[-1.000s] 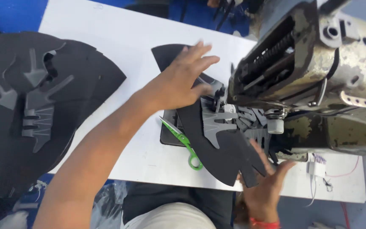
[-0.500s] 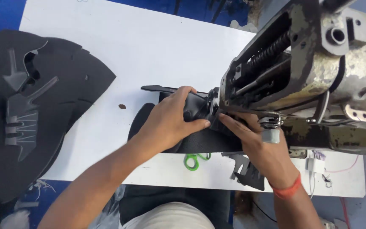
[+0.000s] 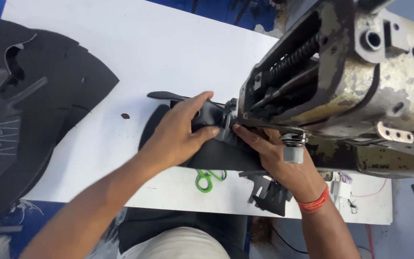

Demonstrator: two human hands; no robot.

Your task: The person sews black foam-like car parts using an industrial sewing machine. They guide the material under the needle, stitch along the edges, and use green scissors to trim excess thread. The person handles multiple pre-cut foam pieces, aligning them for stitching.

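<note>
Both hands have closed in on the flat black cut piece of shoe-upper material (image 3: 202, 153), which a second ago lay spread open on the white worktable (image 3: 120, 62) and now sits bunched up against the head of the worn grey industrial sewing machine (image 3: 341, 91). The left hand (image 3: 178, 136) has come off its open-palmed press and now curls over the piece, fingers bent and thumb pinching a raised fold toward the needle area. The right hand (image 3: 279, 160), with a red thread band (image 3: 312, 204) at the wrist, has moved up from the table's near edge and presses its fingertips flat on the piece just under the machine head, gripping nothing that shows. The green-handled thread snips (image 3: 208, 179) now lie half covered by the piece, and the stack of black cut pieces (image 3: 29, 110) rests well apart at the left.
</note>
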